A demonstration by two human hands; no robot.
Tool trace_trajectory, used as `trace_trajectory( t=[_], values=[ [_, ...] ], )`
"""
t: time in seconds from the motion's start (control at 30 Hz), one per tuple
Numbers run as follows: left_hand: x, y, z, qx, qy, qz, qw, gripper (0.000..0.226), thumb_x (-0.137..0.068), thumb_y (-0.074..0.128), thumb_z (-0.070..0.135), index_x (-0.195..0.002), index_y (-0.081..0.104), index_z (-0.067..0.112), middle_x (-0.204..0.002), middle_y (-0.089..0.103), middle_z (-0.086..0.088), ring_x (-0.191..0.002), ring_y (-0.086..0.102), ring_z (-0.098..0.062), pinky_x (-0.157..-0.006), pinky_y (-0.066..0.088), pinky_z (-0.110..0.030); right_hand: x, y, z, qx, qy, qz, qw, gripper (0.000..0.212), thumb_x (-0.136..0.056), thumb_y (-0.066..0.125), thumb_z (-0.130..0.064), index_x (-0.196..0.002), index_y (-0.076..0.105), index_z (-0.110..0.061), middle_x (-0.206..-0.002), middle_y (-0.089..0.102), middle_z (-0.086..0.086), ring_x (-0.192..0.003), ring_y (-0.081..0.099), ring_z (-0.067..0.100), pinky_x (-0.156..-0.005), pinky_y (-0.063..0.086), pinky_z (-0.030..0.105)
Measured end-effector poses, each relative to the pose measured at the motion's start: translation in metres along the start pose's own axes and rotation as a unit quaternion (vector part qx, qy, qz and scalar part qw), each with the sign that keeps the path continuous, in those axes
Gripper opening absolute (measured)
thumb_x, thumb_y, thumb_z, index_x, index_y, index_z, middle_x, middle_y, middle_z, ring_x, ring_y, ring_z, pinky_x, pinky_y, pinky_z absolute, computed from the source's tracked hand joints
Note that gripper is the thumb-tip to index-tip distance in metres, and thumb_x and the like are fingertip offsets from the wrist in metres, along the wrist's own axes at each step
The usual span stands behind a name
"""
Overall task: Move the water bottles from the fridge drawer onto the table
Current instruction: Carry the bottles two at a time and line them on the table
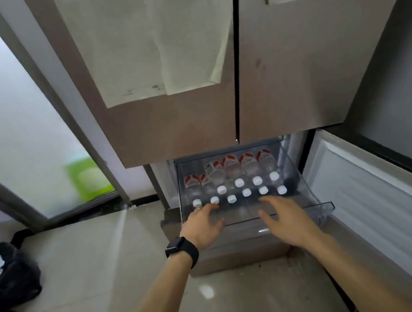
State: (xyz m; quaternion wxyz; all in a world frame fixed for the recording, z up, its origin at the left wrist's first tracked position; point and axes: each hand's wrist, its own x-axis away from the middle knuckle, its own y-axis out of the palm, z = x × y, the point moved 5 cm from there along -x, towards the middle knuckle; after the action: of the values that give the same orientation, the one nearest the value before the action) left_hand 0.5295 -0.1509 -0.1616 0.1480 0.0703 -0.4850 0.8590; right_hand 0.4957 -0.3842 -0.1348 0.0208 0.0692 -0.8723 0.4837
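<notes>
Floor (95, 265): glossy pale tile, nearest the camera, running up to the foot of the fridge.
Black bag (6, 274): lies on the floor at the far left, well apart from the fridge.
Left hand (202, 227): reaches forward and down at the left front corner of the drawer. Fingers are spread and only slightly bent, and grip nothing. The fingertips sit just beside the two leftmost white caps; contact cannot be confirmed.
Watch (180, 250): black band on the left wrist.
Right hand (286, 220): reaches over the drawer's front edge, right of centre. Fingers are splayed and relaxed, palm down, holding nothing.
Fridge drawer (314, 207): clear plastic, pulled out from the lower compartment, its front lip between the two hands and the bottles.
Water bottles (233, 170): all inside the drawer, lying on their sides with white caps towards the person. They are stacked in two tiers and packed side by side. Ten caps are countable. Labels are red and white.
Lower door (382, 196): swung open to the right of the drawer, white inner lining showing.
Upper doors (181, 122): two, closed, meeting at a dark centre seam above the drawer, each with a pale film (156, 43) on its face.
Glass panel (7, 118): frosted, metal-framed, left of the fridge, with a blurred green shape (89, 178) behind it.
</notes>
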Motion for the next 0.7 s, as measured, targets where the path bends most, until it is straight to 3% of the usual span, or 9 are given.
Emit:
trace_trajectory(
  t=[0.17, 0.3, 0.43, 0.53, 0.6, 0.67, 0.7],
  values=[
    [-0.042, 0.033, -0.006, 0.065, -0.07, -0.026, 0.995, 0.062, -0.089, 0.058, 0.048, -0.145, 0.043, 0.026, -0.143, 0.051, -0.006, -0.129, 0.051, -0.028, -0.105, 0.044, -0.038, -0.074, 0.026, 0.025, 0.001, 0.032, -0.055, 0.998, 0.051, -0.098, 0.055, -0.042, -0.142, 0.05, -0.017, -0.141, 0.057, 0.008, -0.128, 0.052, 0.028, -0.104, 0.044, 0.038],
    [-0.079, 0.047, -0.01, 0.185, -0.14, -0.036, 0.972, 0.055, -0.093, 0.062, 0.041, -0.141, 0.046, 0.019, -0.141, 0.054, -0.004, -0.128, 0.053, -0.026, -0.092, 0.039, -0.027, -0.12, 0.058, 0.033, -0.117, 0.127, -0.097, 0.98, 0.05, -0.098, 0.059, -0.041, -0.14, 0.05, -0.016, -0.137, 0.061, 0.007, -0.123, 0.057, 0.028, -0.097, 0.044, 0.035],
    [-0.113, 0.051, -0.014, 0.284, -0.194, -0.032, 0.938, 0.051, -0.095, 0.061, 0.036, -0.139, 0.049, 0.013, -0.137, 0.059, -0.007, -0.124, 0.055, -0.028, -0.104, 0.044, -0.036, -0.151, 0.087, 0.035, -0.207, 0.178, -0.116, 0.955, 0.04, -0.1, 0.059, -0.028, -0.135, 0.052, -0.01, -0.128, 0.062, 0.01, -0.121, 0.057, 0.03, -0.087, 0.039, 0.029],
    [-0.134, 0.052, -0.016, 0.319, -0.212, -0.023, 0.924, 0.052, -0.098, 0.059, 0.035, -0.143, 0.043, 0.014, -0.136, 0.056, -0.007, -0.127, 0.052, -0.03, -0.105, 0.043, -0.039, -0.171, 0.1, 0.039, -0.226, 0.212, -0.104, 0.945, 0.036, -0.102, 0.055, -0.027, -0.132, 0.054, -0.007, -0.13, 0.06, 0.015, -0.119, 0.058, 0.034, -0.089, 0.044, 0.034],
    [-0.147, 0.053, -0.019, 0.358, -0.236, -0.029, 0.903, 0.037, -0.1, 0.054, 0.036, -0.131, 0.05, 0.017, -0.126, 0.056, -0.007, -0.117, 0.054, -0.03, -0.102, 0.043, -0.04, -0.184, 0.1, 0.042, -0.271, 0.263, -0.073, 0.923, 0.038, -0.104, 0.051, -0.03, -0.132, 0.056, -0.004, -0.132, 0.06, 0.019, -0.118, 0.058, 0.037, -0.098, 0.047, 0.041],
    [-0.159, 0.053, -0.02, 0.404, -0.257, -0.039, 0.877, 0.013, -0.103, 0.049, 0.031, -0.106, 0.055, 0.019, -0.103, 0.055, -0.009, -0.093, 0.052, -0.026, -0.087, 0.043, -0.039, -0.195, 0.103, 0.045, -0.377, 0.309, -0.045, 0.872, 0.032, -0.104, 0.051, -0.03, -0.124, 0.059, -0.006, -0.129, 0.061, 0.023, -0.111, 0.061, 0.036, -0.099, 0.049, 0.045],
    [-0.164, 0.052, -0.019, 0.42, -0.263, -0.04, 0.868, 0.015, -0.105, 0.045, 0.027, -0.098, 0.054, 0.017, -0.096, 0.054, -0.011, -0.087, 0.05, -0.026, -0.081, 0.042, -0.038, -0.199, 0.104, 0.043, -0.434, 0.324, -0.041, 0.839, 0.028, -0.104, 0.051, -0.03, -0.118, 0.061, -0.008, -0.126, 0.063, 0.024, -0.107, 0.063, 0.033, -0.097, 0.051, 0.044]
  ],
)
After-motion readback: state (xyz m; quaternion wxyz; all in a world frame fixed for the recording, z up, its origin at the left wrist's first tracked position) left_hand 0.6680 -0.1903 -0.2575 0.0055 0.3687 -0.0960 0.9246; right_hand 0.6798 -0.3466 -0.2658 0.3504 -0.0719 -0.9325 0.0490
